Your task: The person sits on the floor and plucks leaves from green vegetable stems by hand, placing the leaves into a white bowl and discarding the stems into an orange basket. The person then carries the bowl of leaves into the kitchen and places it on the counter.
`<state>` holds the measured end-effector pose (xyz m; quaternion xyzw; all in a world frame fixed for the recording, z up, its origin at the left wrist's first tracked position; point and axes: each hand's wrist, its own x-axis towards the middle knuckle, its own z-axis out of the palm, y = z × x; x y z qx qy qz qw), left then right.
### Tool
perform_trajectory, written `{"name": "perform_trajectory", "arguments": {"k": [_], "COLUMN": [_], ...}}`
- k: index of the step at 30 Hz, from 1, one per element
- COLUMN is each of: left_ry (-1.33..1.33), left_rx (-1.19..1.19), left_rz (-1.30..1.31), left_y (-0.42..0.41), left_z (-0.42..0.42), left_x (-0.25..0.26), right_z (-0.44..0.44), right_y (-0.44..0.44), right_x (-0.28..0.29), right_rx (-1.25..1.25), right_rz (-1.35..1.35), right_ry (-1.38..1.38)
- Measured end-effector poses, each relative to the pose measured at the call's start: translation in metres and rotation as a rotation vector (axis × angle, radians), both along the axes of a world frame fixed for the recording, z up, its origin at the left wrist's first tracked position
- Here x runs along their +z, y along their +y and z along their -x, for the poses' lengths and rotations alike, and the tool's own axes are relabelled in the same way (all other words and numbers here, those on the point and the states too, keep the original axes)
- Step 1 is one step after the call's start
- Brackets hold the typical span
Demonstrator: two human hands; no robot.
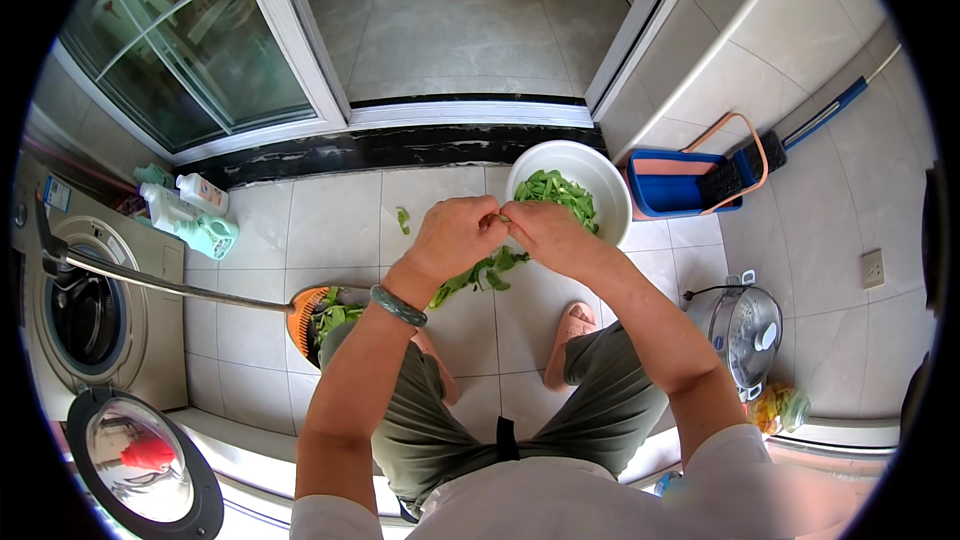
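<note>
My left hand (pixel 456 234), with a dark green bangle (pixel 398 306) on its wrist, meets my right hand (pixel 553 234) at the fingertips. A small piece of green stem (pixel 504 218) shows pinched between them; most of it is hidden by the fingers. Just beyond my right hand stands a white basin (pixel 618 202), partly filled with cut green leafy vegetable pieces (pixel 564 193). Loose leafy greens (pixel 491 271) lie on the tiled floor below my hands. By my left knee, an orange dustpan (pixel 301 322) holds more leaves (pixel 331 317).
A washing machine (pixel 161 300) with its round door (pixel 202 469) swung out is at left, near detergent bottles (pixel 202 195). The dustpan's metal handle (pixel 180 283) crosses there. Right: a blue-and-pink mop bucket (pixel 660 184) and a lidded steamer pot (pixel 742 337). A black stone sill (pixel 397 146) lies ahead.
</note>
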<state>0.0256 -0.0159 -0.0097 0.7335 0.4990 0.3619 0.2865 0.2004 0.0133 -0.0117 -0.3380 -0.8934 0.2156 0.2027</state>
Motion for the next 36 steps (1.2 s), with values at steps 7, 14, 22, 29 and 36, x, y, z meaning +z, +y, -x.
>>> {"name": "perform_trajectory", "arguments": {"k": [7,14,22,29,36], "left_ry": [-0.786,-1.095,-1.371,-1.416,-1.403], "left_rx": [-0.102,-0.201,-0.165,-0.144,-0.03], "left_rz": [0.767,0.827,0.739,0.81,0.803], "left_y": [0.011,0.007,0.013,0.018,0.016], "left_z": [0.008,0.008,0.014,0.02,0.023], "left_x": [0.005,0.009,0.01,-0.001,0.002], "right_z": [0.004,0.007,0.007,-0.01,-0.067], "right_y": [-0.003,-0.002,0.001,0.03,0.076], "right_x": [0.012,0.016,0.017,-0.001,-0.038], "right_rx": [-0.088,0.028,0.059,-0.183,-0.729], "right_rz": [-0.119,0.875,1.064,0.891,0.038], "right_ry": [0.041,0.654,0.763,0.662,-0.192]}}
